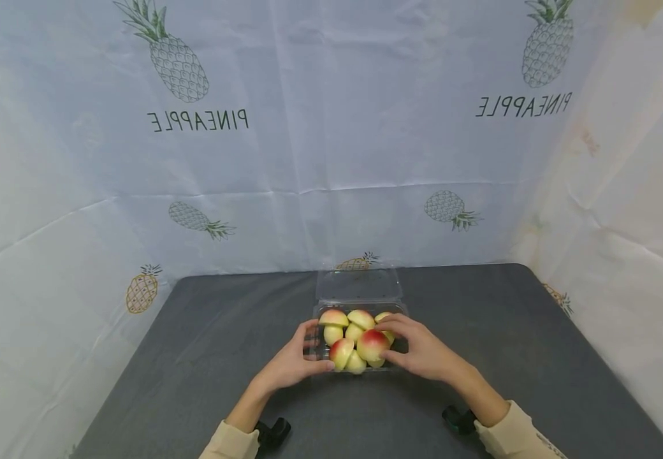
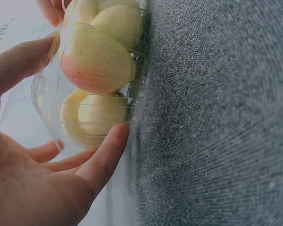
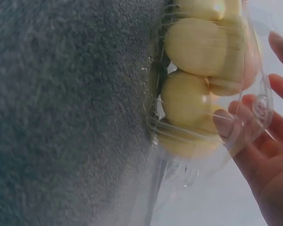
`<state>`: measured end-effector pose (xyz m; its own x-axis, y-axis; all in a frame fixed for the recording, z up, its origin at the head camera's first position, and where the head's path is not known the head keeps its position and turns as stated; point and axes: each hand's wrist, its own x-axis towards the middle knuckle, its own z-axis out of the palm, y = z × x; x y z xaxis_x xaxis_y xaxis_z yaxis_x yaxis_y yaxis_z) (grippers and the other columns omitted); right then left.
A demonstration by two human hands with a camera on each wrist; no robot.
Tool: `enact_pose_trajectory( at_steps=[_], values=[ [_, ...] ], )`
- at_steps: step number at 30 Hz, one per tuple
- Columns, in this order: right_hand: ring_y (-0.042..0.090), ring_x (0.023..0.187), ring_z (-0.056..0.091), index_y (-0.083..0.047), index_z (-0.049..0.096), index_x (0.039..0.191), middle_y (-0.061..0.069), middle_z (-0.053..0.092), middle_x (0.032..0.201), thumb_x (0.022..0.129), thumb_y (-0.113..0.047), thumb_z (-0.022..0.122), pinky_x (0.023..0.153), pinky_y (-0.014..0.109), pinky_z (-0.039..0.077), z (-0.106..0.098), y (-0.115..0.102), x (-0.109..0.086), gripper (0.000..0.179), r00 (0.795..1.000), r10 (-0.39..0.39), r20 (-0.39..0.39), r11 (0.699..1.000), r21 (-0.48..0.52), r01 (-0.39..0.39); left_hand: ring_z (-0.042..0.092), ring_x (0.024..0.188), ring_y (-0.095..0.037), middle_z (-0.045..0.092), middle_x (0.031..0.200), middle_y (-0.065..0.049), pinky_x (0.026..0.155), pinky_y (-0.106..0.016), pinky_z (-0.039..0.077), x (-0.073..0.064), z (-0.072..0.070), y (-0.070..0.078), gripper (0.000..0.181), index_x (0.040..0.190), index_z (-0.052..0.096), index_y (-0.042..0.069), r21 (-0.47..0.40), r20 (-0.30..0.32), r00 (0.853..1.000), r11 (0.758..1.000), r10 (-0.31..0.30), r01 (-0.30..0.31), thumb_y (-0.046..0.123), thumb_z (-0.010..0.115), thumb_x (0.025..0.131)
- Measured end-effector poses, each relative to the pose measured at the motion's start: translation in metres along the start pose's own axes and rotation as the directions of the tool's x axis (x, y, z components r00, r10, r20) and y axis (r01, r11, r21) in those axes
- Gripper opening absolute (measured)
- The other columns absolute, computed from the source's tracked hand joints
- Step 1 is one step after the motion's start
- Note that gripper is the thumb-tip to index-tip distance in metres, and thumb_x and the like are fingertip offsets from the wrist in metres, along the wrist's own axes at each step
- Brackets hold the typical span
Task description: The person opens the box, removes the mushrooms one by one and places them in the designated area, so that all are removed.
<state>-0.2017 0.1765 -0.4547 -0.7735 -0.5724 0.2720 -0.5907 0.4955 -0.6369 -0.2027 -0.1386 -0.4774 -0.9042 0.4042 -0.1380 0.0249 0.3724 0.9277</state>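
A clear plastic clamshell container (image 1: 322, 306), its lid (image 1: 359, 285) folded back, is filled with several red-and-yellow, peach-like fruit pieces. My left hand (image 1: 294, 360) grips the container's left end, thumb at the front corner and fingers along the side. In the left wrist view its fingertips lie against the ribbed plastic wall. My right hand (image 1: 420, 350) reaches over the right rim, thumb and fingertips at opposite sides of a red-topped fruit (image 1: 373, 345) on top of the pile. Through the plastic, pale yellow fruit (image 3: 195, 46) shows in the right wrist view, with my right thumb inside the wall.
The container rests on a dark grey table (image 1: 240, 312) near its far edge. White cloth (image 1: 331, 127) printed with pineapples hangs behind and at both sides. Dark straps (image 1: 274, 433) are on both wrists below beige sleeves (image 1: 231, 443).
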Motion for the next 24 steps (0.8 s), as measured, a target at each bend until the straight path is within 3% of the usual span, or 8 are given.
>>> enact_pose_trajectory(
  at_steps=[11,16,24],
  values=[
    [0.023,0.114,0.06,-0.01,0.065,0.131,0.004,0.059,0.133,0.088,-0.013,0.081,0.086,0.043,0.057,0.01,0.003,0.002,0.046,0.999,-0.044,0.004,0.999,0.0,0.044,0.042,0.138,-0.046,0.026,0.16,-0.024,0.099,-0.055,0.052,0.001,-0.001,-0.001,0.097,0.161,0.019,0.011,-0.009,0.011,1.0,1.0,0.012,-0.011,0.032,0.081,0.089],
    [0.023,0.117,0.059,-0.01,0.065,0.132,0.004,0.058,0.133,0.086,-0.014,0.083,0.089,0.038,0.056,0.011,0.002,0.003,0.05,1.0,-0.031,0.003,0.999,-0.026,0.031,0.042,0.138,-0.045,0.026,0.16,-0.024,0.1,-0.055,0.051,0.0,-0.001,-0.001,0.097,0.161,0.019,0.01,0.014,0.007,1.0,1.0,0.026,-0.026,0.032,0.081,0.089],
    [0.022,0.12,0.056,-0.013,0.064,0.134,0.003,0.057,0.134,0.087,-0.018,0.084,0.091,0.04,0.054,0.016,0.002,0.004,0.051,1.0,-0.02,-0.019,0.997,-0.078,0.018,0.042,0.139,-0.045,0.026,0.159,-0.024,0.102,-0.055,0.05,0.0,0.0,0.0,0.097,0.16,0.019,0.009,0.022,0.003,1.0,0.999,0.031,-0.031,0.033,0.081,0.089]
  ],
)
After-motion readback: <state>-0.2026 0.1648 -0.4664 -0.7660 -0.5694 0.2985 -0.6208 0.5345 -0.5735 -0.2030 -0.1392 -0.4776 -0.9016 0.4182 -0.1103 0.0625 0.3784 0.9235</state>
